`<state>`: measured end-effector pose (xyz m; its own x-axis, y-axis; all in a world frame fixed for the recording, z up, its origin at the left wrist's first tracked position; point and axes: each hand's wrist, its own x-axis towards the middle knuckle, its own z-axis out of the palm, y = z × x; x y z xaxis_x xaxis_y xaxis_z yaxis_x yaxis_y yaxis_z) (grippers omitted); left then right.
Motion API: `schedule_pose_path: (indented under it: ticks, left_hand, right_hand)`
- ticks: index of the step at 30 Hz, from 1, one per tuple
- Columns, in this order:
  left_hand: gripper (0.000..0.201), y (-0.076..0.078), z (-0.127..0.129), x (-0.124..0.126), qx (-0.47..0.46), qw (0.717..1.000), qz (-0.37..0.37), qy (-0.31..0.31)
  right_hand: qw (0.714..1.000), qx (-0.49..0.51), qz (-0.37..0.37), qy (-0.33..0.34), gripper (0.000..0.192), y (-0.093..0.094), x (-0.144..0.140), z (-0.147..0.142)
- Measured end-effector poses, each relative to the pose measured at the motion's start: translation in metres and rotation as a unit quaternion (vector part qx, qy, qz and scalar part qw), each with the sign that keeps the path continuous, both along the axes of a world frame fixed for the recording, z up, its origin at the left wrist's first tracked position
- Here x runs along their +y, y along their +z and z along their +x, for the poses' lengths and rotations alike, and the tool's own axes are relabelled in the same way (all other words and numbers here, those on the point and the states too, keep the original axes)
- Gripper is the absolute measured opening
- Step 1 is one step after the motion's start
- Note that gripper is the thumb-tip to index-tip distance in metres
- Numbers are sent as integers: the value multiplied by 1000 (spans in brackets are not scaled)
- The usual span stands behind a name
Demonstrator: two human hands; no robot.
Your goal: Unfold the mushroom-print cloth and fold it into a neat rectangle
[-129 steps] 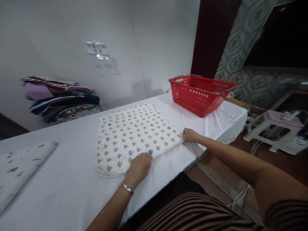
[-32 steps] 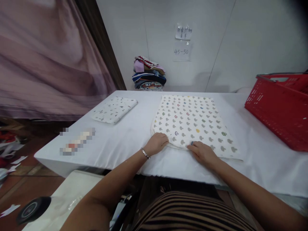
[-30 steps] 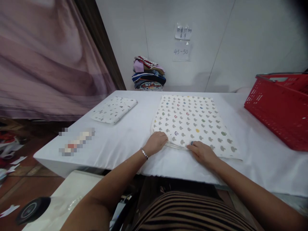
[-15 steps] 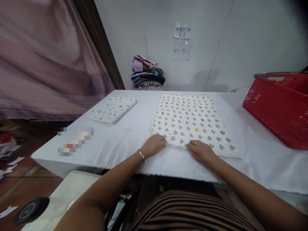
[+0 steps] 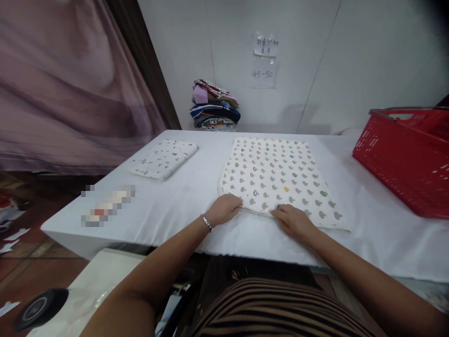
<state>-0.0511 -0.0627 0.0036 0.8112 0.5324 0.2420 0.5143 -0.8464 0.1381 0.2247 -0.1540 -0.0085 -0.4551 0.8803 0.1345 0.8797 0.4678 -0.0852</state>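
Observation:
A white cloth with grey and coloured mushroom prints (image 5: pixel 277 175) lies flat in folded layers in front of me. My left hand (image 5: pixel 225 208) pinches its near edge close to the rounded left corner. Farther right along the same edge, my right hand (image 5: pixel 293 221) grips the cloth, thumb underneath and fingers curled on top; a blue ring shows on one finger. The undersides of both hands' grips are partly hidden. To the left rests another folded white cloth (image 5: pixel 164 159) with small prints, apart from my hands.
A red plastic basket (image 5: pixel 403 164) stands at the right of the white-covered table (image 5: pixel 196 187). Behind the table is a pile of folded textiles (image 5: pixel 215 107). A pixelated item (image 5: pixel 108 206) lies at the left front. Paper signs (image 5: pixel 264 74) hang on the wall.
My left hand has closed a little more on the cloth's near edge. The right hand and the cloths stay put; the view has shifted slightly.

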Motion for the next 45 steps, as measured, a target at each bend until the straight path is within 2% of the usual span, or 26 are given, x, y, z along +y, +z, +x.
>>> schedule_pose_path:
  ticks: [6, 11, 14, 18, 23, 26, 31, 39, 42, 45]
  left_hand:
    - [18, 4, 9, 3, 13, 994, 113, 5]
    - [19, -12, 6, 2, 45, 986, 160, -16]
    - [16, -18, 3, -3, 55, 984, 167, -13]
    - [15, -13, 3, -4, 56, 983, 172, -12]
    - [17, -4, 6, 4, 32, 981, 188, 35]
    - [16, -9, 5, 5, 39, 980, 194, 1]
    - [16, -17, 1, 0, 56, 979, 191, -34]
    - [20, 1, 11, 14, 7, 979, 204, 12]
    - [19, 3, 16, 17, 13, 978, 207, 21]
    - [15, 3, 17, 18, 20, 985, 167, 43]
  right_hand:
    - [999, 24, 23, -10, 24, -1, -2, 0]
    - [999, 23, 44, -15, 26, -6, -5, 0]
    - [999, 22, 32, -12, 26, -7, -4, 0]
    - [999, 44, 27, -15, 25, 0, 0, 1]
    - [994, 41, 101, -29, 29, 11, 9, 2]
    - [993, 13, 112, -24, 29, 8, 9, -1]
    - [997, -5, 73, 9, 27, -5, 2, -5]
    - [994, 17, 106, -36, 31, 7, 22, 6]
    - [995, 31, 84, -48, 31, 10, 29, 11]
    - [995, 91, 16, -42, 30, 15, 32, 15]
